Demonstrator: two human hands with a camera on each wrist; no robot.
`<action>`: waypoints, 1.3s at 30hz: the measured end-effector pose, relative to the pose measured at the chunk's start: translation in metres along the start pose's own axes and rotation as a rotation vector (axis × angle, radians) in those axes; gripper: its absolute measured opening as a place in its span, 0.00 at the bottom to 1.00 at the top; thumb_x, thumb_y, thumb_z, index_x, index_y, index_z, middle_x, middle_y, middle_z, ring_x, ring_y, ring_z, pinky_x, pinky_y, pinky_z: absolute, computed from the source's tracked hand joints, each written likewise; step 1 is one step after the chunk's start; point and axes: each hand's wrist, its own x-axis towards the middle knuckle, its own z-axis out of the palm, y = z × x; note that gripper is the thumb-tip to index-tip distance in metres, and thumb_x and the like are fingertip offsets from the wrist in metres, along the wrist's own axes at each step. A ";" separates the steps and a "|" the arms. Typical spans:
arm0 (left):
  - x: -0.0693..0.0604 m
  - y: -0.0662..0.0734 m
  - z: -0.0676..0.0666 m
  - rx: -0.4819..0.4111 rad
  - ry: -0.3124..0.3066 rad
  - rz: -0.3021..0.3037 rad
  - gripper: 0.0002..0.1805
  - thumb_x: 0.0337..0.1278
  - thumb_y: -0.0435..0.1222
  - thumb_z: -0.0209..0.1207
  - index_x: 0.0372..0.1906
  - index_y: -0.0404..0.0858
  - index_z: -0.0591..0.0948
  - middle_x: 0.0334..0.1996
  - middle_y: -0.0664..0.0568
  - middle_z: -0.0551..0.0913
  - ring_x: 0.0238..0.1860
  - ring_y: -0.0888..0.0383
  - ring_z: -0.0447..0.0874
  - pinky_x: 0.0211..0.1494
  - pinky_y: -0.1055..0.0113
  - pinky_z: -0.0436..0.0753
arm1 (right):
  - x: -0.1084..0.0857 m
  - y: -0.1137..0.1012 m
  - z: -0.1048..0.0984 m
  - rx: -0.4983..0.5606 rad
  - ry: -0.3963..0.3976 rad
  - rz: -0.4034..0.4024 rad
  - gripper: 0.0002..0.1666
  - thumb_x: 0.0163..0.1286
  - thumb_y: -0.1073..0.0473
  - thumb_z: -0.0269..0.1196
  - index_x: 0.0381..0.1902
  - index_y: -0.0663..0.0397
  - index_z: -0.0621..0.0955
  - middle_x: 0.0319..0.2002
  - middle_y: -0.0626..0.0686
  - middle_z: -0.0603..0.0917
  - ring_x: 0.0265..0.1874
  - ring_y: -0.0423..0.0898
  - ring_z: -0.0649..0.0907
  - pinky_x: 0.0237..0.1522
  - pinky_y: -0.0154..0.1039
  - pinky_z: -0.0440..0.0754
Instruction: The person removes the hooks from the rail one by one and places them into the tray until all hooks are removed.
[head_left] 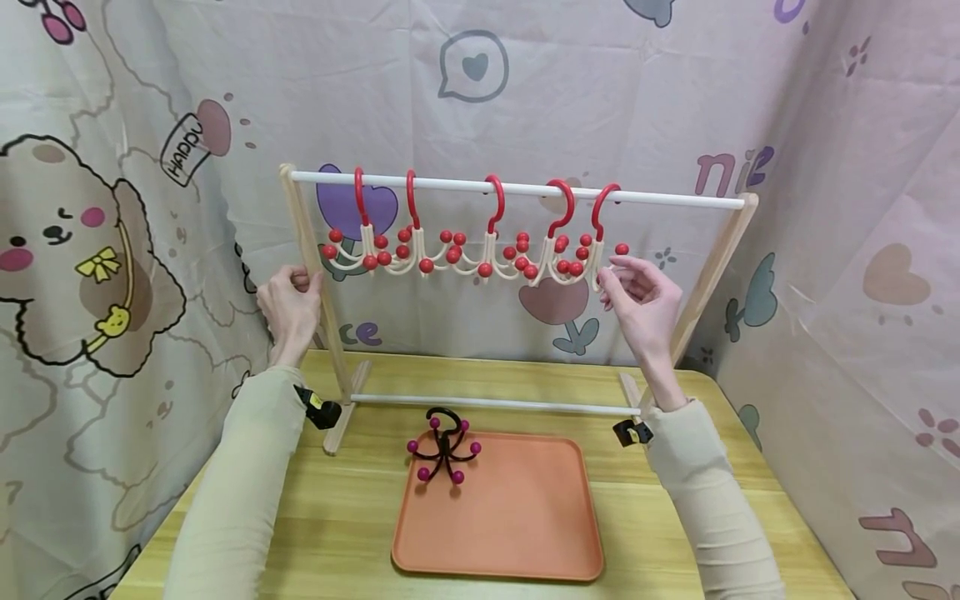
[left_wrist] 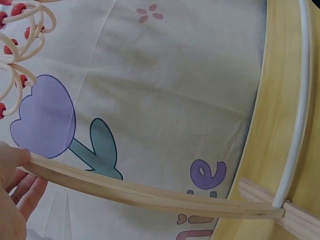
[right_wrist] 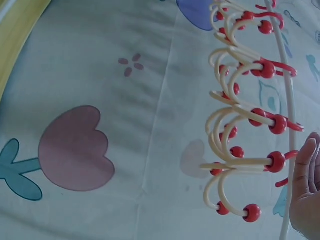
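A clothes-rack-like wooden stand with a white top rail [head_left: 450,183] carries several cream hook hangers [head_left: 491,242] with red hooks and red ball tips. My left hand [head_left: 291,308] grips the rack's left wooden post [left_wrist: 125,192], thumb on one side and fingers on the other. At the right end of the row, my right hand [head_left: 645,300] is beside the last hanger [head_left: 597,250]. Its fingers [right_wrist: 302,175] are loosely bent, and nothing shows between them in the right wrist view. A black hook hanger [head_left: 444,446] with magenta balls lies on the orange tray [head_left: 517,517].
The rack's feet stand on a wood-grain table [head_left: 337,517], joined by a low white bar [head_left: 487,405] behind the tray. A printed curtain [head_left: 585,100] hangs close behind and on both sides. The right post [head_left: 712,275] leans outward behind my right hand.
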 end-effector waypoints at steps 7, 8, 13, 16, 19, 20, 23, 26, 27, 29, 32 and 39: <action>0.000 0.000 -0.001 0.004 -0.005 0.001 0.15 0.65 0.35 0.63 0.47 0.25 0.84 0.42 0.31 0.88 0.45 0.36 0.84 0.59 0.49 0.74 | 0.018 -0.003 0.002 -0.072 -0.005 0.007 0.16 0.66 0.62 0.68 0.48 0.69 0.84 0.26 0.34 0.86 0.20 0.35 0.83 0.27 0.24 0.81; 0.000 0.000 -0.001 0.005 -0.005 0.004 0.15 0.65 0.35 0.63 0.46 0.25 0.84 0.42 0.31 0.88 0.45 0.36 0.84 0.59 0.49 0.74 | 0.020 -0.003 0.002 -0.080 -0.005 0.007 0.16 0.66 0.62 0.69 0.48 0.69 0.84 0.26 0.34 0.85 0.20 0.36 0.83 0.28 0.24 0.81; 0.001 0.000 -0.001 0.009 -0.008 0.006 0.15 0.65 0.35 0.63 0.46 0.25 0.84 0.42 0.31 0.88 0.45 0.36 0.84 0.59 0.48 0.74 | 0.032 -0.004 0.008 -0.114 0.001 0.019 0.16 0.66 0.61 0.69 0.47 0.68 0.84 0.25 0.33 0.84 0.20 0.35 0.82 0.27 0.24 0.80; 0.002 0.000 -0.001 0.009 -0.010 0.003 0.15 0.65 0.35 0.63 0.46 0.25 0.84 0.42 0.31 0.88 0.45 0.36 0.84 0.59 0.49 0.73 | 0.038 -0.004 0.012 -0.139 0.008 0.042 0.18 0.66 0.59 0.69 0.48 0.67 0.84 0.25 0.33 0.84 0.20 0.33 0.82 0.26 0.24 0.80; 0.002 0.000 -0.001 0.007 -0.009 0.005 0.15 0.65 0.35 0.63 0.46 0.25 0.84 0.42 0.31 0.88 0.45 0.36 0.84 0.58 0.49 0.73 | 0.043 -0.004 0.016 -0.160 0.015 0.064 0.18 0.65 0.58 0.69 0.49 0.66 0.84 0.25 0.33 0.83 0.20 0.33 0.82 0.25 0.23 0.79; 0.002 0.000 -0.001 0.007 -0.008 0.006 0.15 0.65 0.35 0.63 0.46 0.25 0.84 0.41 0.31 0.88 0.45 0.36 0.84 0.58 0.49 0.73 | 0.044 -0.004 0.018 -0.169 0.015 0.067 0.18 0.66 0.58 0.69 0.49 0.66 0.85 0.25 0.32 0.83 0.20 0.33 0.82 0.26 0.23 0.79; 0.002 -0.001 -0.001 0.008 -0.007 0.009 0.15 0.65 0.35 0.63 0.46 0.25 0.84 0.41 0.31 0.88 0.45 0.36 0.83 0.57 0.49 0.73 | 0.047 -0.003 0.021 -0.191 0.018 0.075 0.18 0.65 0.58 0.69 0.49 0.65 0.85 0.25 0.33 0.83 0.20 0.32 0.82 0.27 0.23 0.79; 0.001 -0.001 0.000 0.009 -0.004 0.013 0.15 0.65 0.35 0.63 0.45 0.25 0.84 0.41 0.31 0.88 0.44 0.36 0.83 0.56 0.50 0.73 | 0.050 -0.002 0.023 -0.222 0.020 0.075 0.19 0.65 0.56 0.70 0.49 0.64 0.85 0.26 0.35 0.83 0.20 0.31 0.82 0.27 0.23 0.80; 0.001 -0.001 0.000 0.008 -0.004 0.014 0.15 0.65 0.35 0.63 0.45 0.25 0.84 0.40 0.31 0.88 0.43 0.37 0.83 0.55 0.51 0.73 | 0.051 -0.001 0.024 -0.227 0.019 0.078 0.19 0.65 0.56 0.70 0.49 0.63 0.85 0.26 0.37 0.84 0.19 0.31 0.81 0.26 0.23 0.80; 0.001 -0.001 0.000 0.010 -0.003 0.016 0.14 0.65 0.35 0.63 0.45 0.25 0.84 0.40 0.31 0.88 0.43 0.37 0.83 0.53 0.52 0.73 | 0.053 -0.001 0.025 -0.245 0.014 0.083 0.20 0.65 0.55 0.71 0.49 0.63 0.85 0.27 0.40 0.84 0.17 0.30 0.81 0.24 0.23 0.79; 0.001 -0.001 0.000 0.009 -0.002 0.018 0.14 0.65 0.34 0.63 0.46 0.25 0.84 0.40 0.31 0.88 0.42 0.38 0.84 0.51 0.55 0.73 | 0.057 -0.001 0.026 -0.263 0.005 0.101 0.21 0.64 0.54 0.71 0.49 0.63 0.85 0.28 0.48 0.87 0.16 0.29 0.81 0.23 0.24 0.80; 0.001 -0.001 -0.001 -0.001 -0.003 0.026 0.14 0.65 0.34 0.63 0.45 0.24 0.84 0.40 0.31 0.88 0.42 0.37 0.84 0.52 0.55 0.73 | 0.062 0.000 0.027 -0.313 -0.015 0.125 0.17 0.67 0.57 0.68 0.48 0.64 0.85 0.36 0.65 0.89 0.19 0.31 0.84 0.25 0.23 0.81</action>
